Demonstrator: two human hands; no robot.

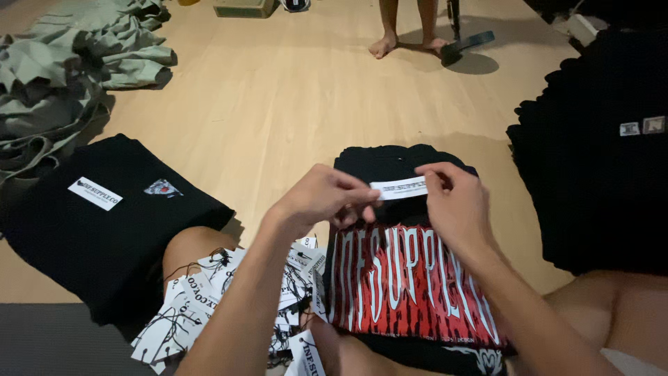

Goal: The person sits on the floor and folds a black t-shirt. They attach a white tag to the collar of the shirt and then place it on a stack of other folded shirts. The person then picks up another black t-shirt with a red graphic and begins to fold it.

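White paper hang tag (399, 189) pinched at both ends, held level over collar of folded black T-shirt (403, 278) with red-white print, on lap. Left hand (316, 198) grips left end, right hand (452, 202) right end. Best kept taut, centred at neckline. Loose tag pile (209, 306) beside left knee; tagged black stack (104, 209) further left.

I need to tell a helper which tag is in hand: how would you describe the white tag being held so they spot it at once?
Start at the folded black shirt with the red and white print in the person's lap. Just above the print, the left hand and right hand pinch a narrow white rectangular tag between them. Unlike the loose tags heaped by the knee, it is lifted and held level.
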